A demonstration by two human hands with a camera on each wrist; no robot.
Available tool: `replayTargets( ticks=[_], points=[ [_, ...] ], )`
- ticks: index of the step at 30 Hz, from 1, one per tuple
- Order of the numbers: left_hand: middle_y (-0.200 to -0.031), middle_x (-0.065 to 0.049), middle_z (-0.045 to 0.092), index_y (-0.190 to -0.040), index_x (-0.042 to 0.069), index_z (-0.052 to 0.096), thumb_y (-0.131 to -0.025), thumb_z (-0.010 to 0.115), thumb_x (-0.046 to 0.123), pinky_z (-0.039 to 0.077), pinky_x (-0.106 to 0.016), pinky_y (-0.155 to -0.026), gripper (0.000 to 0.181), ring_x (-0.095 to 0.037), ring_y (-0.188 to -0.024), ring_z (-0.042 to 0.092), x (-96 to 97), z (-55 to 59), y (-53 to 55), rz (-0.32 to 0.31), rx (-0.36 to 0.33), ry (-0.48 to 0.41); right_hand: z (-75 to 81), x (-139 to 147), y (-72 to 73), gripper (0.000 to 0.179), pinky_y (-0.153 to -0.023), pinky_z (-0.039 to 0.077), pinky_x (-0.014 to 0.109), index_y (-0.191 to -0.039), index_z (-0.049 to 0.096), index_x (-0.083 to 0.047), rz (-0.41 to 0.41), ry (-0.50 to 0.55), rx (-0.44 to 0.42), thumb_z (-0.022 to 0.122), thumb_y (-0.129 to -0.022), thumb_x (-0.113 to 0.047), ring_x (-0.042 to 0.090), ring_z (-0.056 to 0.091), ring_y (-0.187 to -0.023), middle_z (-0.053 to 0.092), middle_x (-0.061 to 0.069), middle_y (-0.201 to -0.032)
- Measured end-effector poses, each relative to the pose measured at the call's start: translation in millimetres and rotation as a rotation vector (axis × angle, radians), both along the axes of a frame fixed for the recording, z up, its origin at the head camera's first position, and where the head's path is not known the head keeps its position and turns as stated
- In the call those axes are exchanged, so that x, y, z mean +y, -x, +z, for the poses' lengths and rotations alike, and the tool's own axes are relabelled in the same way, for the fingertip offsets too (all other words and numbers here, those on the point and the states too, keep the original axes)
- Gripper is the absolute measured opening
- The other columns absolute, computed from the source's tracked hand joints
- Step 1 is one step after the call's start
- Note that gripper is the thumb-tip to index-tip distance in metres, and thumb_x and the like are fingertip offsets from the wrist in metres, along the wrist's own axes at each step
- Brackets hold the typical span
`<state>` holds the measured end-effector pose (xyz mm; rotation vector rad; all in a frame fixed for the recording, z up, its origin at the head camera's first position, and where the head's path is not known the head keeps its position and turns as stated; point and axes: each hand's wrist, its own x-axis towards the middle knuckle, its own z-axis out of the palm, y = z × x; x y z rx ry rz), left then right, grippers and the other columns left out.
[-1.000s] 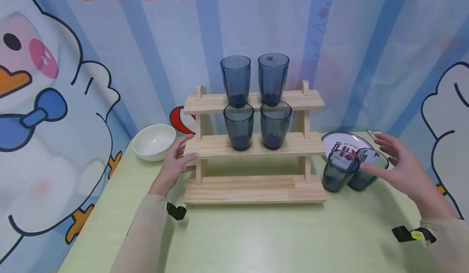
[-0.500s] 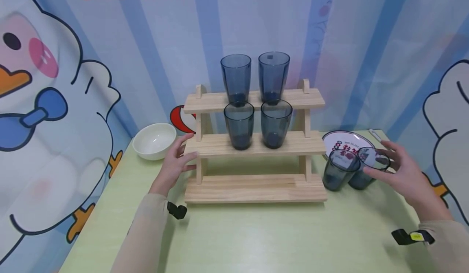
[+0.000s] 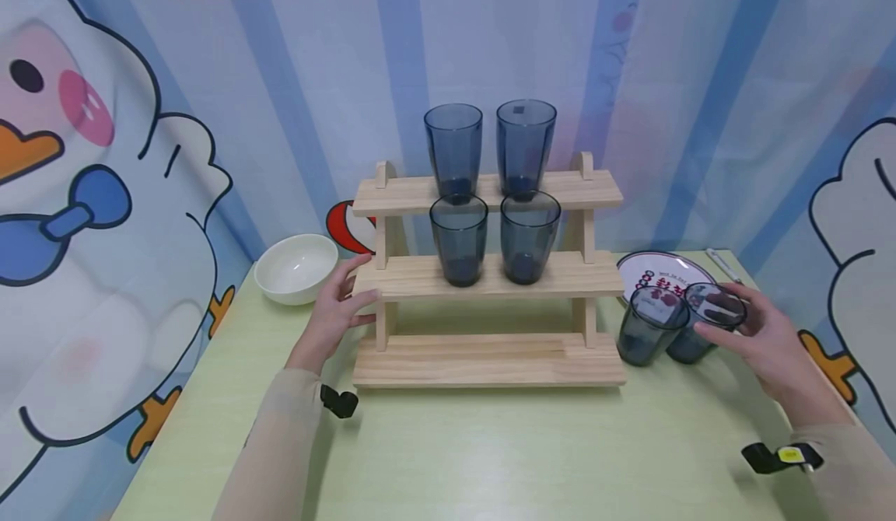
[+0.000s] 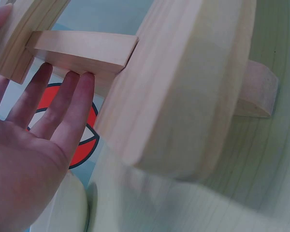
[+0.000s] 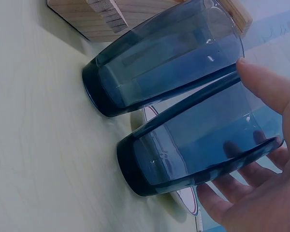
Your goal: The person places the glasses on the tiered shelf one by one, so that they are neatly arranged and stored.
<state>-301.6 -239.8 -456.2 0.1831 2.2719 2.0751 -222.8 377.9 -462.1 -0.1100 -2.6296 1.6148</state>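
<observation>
White bowl (image 3: 297, 270): on the tabletop (image 3: 483, 451), behind the left hand.
Left hand (image 3: 327, 325): at the left end of the wooden stand (image 3: 490, 361); fingers spread and fairly straight, fingertips at the upright, thumb to the front. Firmness of contact: cannot tell.
Stand glasses (image 3: 458, 253): four, blue-grey, upright; two on the top tier, two on the middle.
Inner glass (image 3: 647, 334): upright on the tabletop, just beside the stand's right end.
Plate (image 3: 663, 266): behind the two tabletop glasses, partly hidden by them.
Outer glass (image 3: 689, 342): right of its neighbour, near-touching; long axis upright, base apparently on the tabletop.
Right hand (image 3: 770, 346): curled round the outer glass near its rim, thumb on the near side, fingers beyond.
Key relation: outer glass lies immediately left of the right palm; right hand nearer, left well apart across the stand.
</observation>
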Motion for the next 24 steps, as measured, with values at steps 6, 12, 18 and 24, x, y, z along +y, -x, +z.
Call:
replayTargets(
  ticks=[6,12,18,24],
  points=[
    [-0.158,-0.016,0.046,-0.162,0.026,0.040,-0.101,0.070,0.016,0.057,-0.060,-0.097,0.069,-0.041,-0.134,0.053,-0.4,0.3,-0.2,-0.002,0.005,0.000,-3.1,0.6,0.1,0.088,-0.086,0.049,0.005,-0.169,0.020,-0.026,0.002,0.058,0.014,0.074,-0.100,-0.026,0.016,0.049,-0.138,0.049,-0.002,-0.142],
    [-0.158,-0.016,0.046,-0.163,0.024,0.039,-0.101,0.070,0.015,0.057,-0.061,-0.096,0.070,-0.041,-0.134,0.053,-0.2,1.2,-0.2,0.002,0.005,-0.003,-4.4,0.3,1.0,0.087,-0.082,0.051,0.005,-0.168,0.024,-0.022,0.014,0.146,0.054,0.076,-0.098,-0.016,-0.009,0.056,-0.107,0.052,-0.023,-0.122],
    [-0.157,-0.016,0.047,-0.162,0.025,0.039,-0.101,0.070,0.015,0.057,-0.061,-0.096,0.069,-0.042,-0.134,0.053,0.0,1.4,0.2,0.002,0.012,0.000,-5.3,0.2,0.1,0.086,-0.083,0.052,0.006,-0.168,0.026,-0.021,0.010,0.173,0.065,0.076,-0.098,-0.015,-0.007,0.056,-0.108,0.052,-0.020,-0.124],
    [-0.157,-0.017,0.047,-0.162,0.027,0.040,-0.101,0.070,0.015,0.057,-0.060,-0.096,0.068,-0.041,-0.135,0.053,0.4,0.7,-0.2,-0.001,0.009,0.004,-7.4,-0.1,-4.2,0.084,-0.083,0.053,0.007,-0.166,0.032,-0.023,-0.023,0.197,0.071,0.078,-0.097,-0.018,-0.003,0.053,-0.109,0.047,-0.001,-0.139]
  ],
)
